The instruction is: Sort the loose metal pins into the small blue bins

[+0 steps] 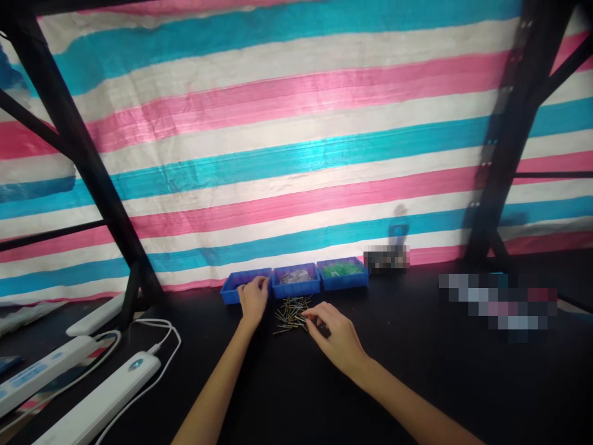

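Note:
Three blue trays stand in a row at the back of the black table. My left hand is over the front of the left tray, its fingers bent; whether it holds anything is hidden. Clear small pieces lie in the middle tray, and green ones fill the right tray. A loose pile of thin metal pieces lies in front of the middle tray. At the pile's right edge is my right hand, thumb and forefinger close together; anything between the tips is too small to name.
White power strips and a looped white cable lie at the left. Black frame posts rise on both sides before a striped sheet. Blurred-out items sit at the right and behind the right tray.

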`<state>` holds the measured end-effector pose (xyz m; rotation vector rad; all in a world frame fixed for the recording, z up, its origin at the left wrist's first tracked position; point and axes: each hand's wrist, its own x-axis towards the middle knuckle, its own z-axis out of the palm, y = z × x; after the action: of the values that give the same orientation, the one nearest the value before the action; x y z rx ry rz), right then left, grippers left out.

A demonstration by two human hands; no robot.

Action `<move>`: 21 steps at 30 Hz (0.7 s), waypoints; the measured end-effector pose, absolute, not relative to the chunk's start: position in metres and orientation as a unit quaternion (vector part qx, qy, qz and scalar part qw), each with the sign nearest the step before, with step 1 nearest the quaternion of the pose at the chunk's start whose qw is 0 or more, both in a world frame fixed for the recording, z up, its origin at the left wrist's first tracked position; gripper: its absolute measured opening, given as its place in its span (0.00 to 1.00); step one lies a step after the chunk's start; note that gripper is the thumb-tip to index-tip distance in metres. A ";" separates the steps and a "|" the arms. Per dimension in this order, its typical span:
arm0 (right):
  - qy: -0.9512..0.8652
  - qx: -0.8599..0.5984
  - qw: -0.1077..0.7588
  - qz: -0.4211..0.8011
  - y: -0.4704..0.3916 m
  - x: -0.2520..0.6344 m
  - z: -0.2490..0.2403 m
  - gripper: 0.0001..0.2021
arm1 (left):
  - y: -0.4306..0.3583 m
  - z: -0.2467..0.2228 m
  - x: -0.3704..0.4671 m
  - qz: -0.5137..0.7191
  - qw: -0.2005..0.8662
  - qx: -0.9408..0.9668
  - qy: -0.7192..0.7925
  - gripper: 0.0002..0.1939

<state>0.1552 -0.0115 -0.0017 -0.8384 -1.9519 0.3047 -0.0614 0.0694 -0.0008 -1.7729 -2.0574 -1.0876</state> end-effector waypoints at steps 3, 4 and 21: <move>-0.799 -0.358 0.468 0.118 -0.008 0.157 -0.002 0.08 | 0.072 0.002 -0.066 -0.358 0.088 -0.605 -0.706 0.17; -0.799 -0.365 0.465 0.116 -0.007 0.158 -0.003 0.08 | 0.072 0.002 -0.067 -0.354 0.086 -0.604 -0.709 0.17; -0.807 -0.382 0.438 0.105 -0.003 0.158 -0.004 0.08 | 0.094 0.018 -0.097 -0.227 -0.007 -0.521 -0.823 0.17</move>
<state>0.1577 -0.0028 -0.0042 -0.9507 -2.0046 0.2611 -0.0966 0.0941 0.0184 -1.6448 -2.5970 -0.7153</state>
